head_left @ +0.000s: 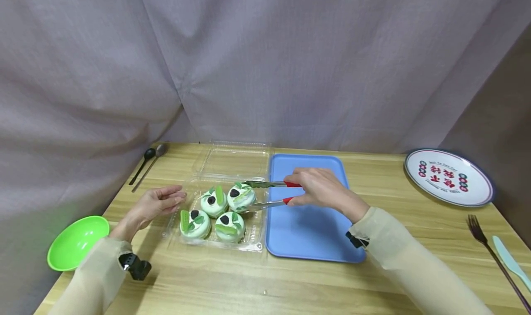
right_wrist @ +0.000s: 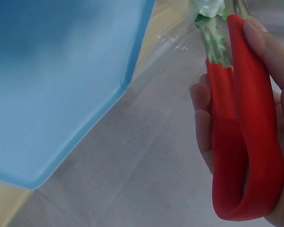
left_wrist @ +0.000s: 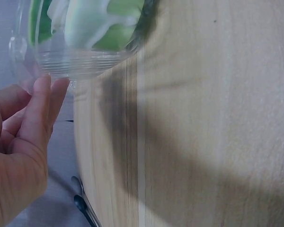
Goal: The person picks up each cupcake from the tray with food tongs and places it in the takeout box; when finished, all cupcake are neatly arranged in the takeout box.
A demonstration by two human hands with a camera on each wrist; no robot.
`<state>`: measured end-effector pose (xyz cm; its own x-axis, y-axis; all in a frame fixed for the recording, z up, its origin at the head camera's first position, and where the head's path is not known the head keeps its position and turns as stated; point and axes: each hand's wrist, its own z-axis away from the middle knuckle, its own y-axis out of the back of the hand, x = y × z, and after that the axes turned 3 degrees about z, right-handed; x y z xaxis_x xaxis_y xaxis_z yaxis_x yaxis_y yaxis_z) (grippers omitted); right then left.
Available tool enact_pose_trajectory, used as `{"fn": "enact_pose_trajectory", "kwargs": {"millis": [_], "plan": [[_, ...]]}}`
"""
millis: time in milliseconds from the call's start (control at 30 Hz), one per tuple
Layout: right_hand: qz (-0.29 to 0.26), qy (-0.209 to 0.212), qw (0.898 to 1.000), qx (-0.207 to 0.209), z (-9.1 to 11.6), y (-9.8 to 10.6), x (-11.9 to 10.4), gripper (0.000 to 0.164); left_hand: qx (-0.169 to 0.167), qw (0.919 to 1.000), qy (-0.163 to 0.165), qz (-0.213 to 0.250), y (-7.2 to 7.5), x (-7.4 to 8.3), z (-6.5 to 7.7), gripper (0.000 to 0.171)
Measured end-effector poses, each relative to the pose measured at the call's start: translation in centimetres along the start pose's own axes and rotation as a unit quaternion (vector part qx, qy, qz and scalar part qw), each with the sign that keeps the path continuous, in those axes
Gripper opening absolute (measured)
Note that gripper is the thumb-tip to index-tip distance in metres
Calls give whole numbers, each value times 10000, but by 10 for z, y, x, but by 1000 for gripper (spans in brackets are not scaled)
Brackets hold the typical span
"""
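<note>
My right hand (head_left: 317, 188) grips tongs by their red handles (right_wrist: 253, 123). The metal arms of the tongs (head_left: 267, 184) stand apart, either side of the back right green-and-white cake (head_left: 242, 197), topped with a dark berry. Several such cakes sit in a clear plastic container (head_left: 250, 241), including the front right cake (head_left: 229, 227) and the front left cake (head_left: 195, 225). At the container's left side is my left hand (head_left: 155, 204), fingers fairly straight. In the left wrist view its fingertips (left_wrist: 42, 87) touch the container's clear edge.
The container's clear lid (head_left: 236, 160) lies folded back behind it. Beside it on the right is a blue tray (head_left: 309, 239). A green bowl (head_left: 79, 243) and two spoons (head_left: 145, 163) lie left; a white plate (head_left: 448, 179), fork (head_left: 479, 234) and pale-blue knife (head_left: 512, 262) lie right.
</note>
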<state>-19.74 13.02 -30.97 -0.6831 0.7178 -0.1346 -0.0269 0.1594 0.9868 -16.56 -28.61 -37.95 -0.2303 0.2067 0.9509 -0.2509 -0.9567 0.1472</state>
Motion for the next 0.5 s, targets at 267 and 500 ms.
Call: {"fn": "enact_pose_trajectory", "kwargs": {"millis": [267,500], "plan": [[241,-201,9995,-68,-3,5,-10,34,0,10000,-8,-20,0,1,0,62],[483,-244,9985,-128,-7,9,-20,31,-26,10000,10,-46,1,1,0,61]]}}
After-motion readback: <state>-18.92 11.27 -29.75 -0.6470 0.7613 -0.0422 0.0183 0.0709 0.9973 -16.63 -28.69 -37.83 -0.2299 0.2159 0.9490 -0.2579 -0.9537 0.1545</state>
